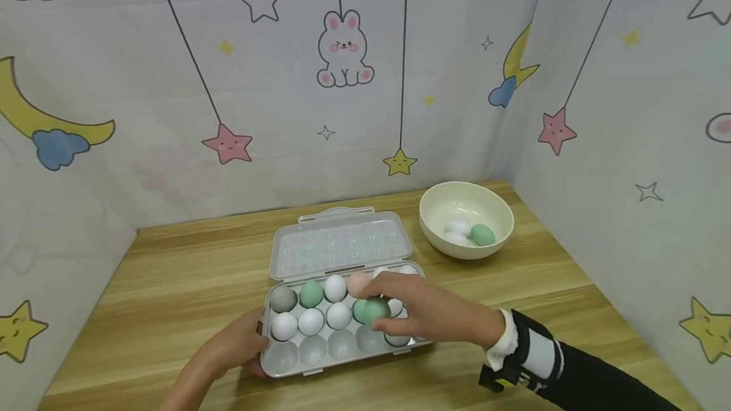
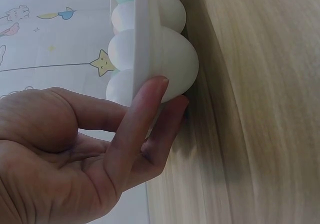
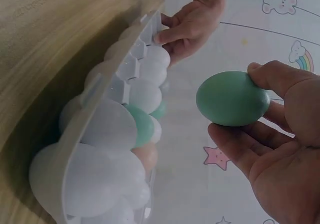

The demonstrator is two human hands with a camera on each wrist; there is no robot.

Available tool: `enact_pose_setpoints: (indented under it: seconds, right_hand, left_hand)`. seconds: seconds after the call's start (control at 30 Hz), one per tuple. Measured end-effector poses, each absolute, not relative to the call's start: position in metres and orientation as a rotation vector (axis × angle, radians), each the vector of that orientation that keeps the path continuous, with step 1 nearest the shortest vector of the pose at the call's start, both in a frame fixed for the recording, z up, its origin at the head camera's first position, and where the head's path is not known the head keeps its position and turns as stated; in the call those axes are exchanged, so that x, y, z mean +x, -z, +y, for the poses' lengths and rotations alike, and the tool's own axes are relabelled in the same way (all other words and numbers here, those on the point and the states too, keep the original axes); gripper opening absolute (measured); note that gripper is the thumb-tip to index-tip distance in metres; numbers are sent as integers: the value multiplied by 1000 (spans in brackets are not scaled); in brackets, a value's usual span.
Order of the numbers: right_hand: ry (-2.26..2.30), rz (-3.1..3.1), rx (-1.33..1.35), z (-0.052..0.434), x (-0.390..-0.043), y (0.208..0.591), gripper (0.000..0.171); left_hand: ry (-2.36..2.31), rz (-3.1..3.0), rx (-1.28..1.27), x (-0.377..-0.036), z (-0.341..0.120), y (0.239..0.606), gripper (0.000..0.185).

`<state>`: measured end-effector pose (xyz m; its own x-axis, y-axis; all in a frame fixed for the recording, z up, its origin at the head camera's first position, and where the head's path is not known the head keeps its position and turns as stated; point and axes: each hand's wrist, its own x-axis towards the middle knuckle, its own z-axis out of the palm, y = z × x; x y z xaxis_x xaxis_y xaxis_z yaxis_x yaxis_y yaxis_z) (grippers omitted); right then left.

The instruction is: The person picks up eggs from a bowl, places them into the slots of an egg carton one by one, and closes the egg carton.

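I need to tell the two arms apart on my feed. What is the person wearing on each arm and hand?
Both hands are bare, no gloves or rings visible. The right hand comes out of a black sleeve with a white fleecy cuff; a black and white strap with a small yellow mark wraps the wrist. The left hand and its forearm show no sleeve.

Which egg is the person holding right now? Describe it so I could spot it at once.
Find the open egg tray on the wooden table, in front of the bowl. The right hand hovers over its right half, pinching a green egg. Unlike the other eggs, it sits in no cup but is held above them.
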<state>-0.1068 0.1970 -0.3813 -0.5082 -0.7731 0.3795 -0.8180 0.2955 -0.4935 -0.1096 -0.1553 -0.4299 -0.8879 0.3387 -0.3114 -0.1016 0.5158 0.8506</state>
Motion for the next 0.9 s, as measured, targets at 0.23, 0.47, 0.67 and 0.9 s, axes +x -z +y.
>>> enact_pose_setpoints:
  seconds: [0.23, 0.47, 0.67, 0.9]
  right_hand:
    - [-1040, -2474, 1552, 191, -106, 401, 24]
    - [-1001, -2582, 1475, 186, -102, 422, 21]
    - [-978, -2638, 1410, 183, -97, 432, 22]
    - [-889, -2660, 1393, 181, -96, 441, 20]
  left_hand:
    - [-1352, 2317, 213, -110, -156, 429, 37]
    - [-1348, 2309, 209, -110, -156, 429, 37]
    - [-1341, 2308, 224, -110, -157, 430, 37]
    - [-1329, 2320, 217, -110, -157, 430, 37]
